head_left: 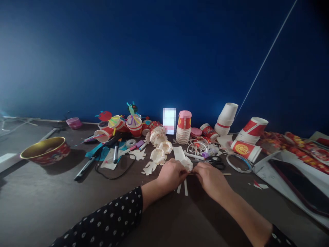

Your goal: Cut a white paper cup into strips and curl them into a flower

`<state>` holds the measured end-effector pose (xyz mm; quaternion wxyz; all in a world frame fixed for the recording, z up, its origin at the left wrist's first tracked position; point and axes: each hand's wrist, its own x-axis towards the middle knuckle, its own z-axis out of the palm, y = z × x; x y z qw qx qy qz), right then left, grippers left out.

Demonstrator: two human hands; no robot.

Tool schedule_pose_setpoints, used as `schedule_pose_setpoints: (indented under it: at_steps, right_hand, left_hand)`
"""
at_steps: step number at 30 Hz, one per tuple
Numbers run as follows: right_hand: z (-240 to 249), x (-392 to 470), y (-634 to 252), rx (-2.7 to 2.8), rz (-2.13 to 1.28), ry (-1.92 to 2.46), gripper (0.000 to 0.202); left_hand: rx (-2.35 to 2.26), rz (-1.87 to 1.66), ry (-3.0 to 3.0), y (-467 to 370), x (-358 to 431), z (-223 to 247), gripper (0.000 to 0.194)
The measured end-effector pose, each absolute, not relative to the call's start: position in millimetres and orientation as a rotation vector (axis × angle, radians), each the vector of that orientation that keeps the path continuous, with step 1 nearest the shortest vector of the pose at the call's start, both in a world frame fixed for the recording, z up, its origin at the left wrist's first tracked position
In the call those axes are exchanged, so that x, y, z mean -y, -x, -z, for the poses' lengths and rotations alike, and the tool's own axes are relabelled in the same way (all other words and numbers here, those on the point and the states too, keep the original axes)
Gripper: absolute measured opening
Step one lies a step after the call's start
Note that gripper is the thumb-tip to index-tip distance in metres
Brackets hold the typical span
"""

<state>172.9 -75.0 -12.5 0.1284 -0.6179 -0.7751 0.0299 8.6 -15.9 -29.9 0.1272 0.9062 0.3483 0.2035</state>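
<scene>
At the middle of the table, my left hand (171, 174) pinches the near edge of a small white paper piece (188, 164) with a scalloped rim. Close on its right, my right hand (209, 178) has its fingers pressed together at the same edge; they partly hide it. White paper strips (185, 188) lie under my left hand, their upper ends covered. Just beyond is a flat white paper piece (179, 153). Similar scalloped white paper pieces (158, 156) are heaped to the left. Scissors (218, 164) with dark handles lie behind my right hand.
A red bowl with a gold inside (45, 152) stands at left. A glue gun (88, 166) and a black marker (116, 154) lie nearer. Stacked paper cups (183, 128) line the back before a blue wall (154, 51). A dark phone (303, 185) rests in a white box at right.
</scene>
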Motion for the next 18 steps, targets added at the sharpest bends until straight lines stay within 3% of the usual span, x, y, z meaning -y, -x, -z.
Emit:
schedule_pose_setpoints:
  at_steps: [18]
  right_hand:
    - [2, 73, -203, 2.269, 0.011, 2.072, 0.026]
  left_hand:
    - [-1.039, -0.571, -2.618, -9, 18, 28, 0.015]
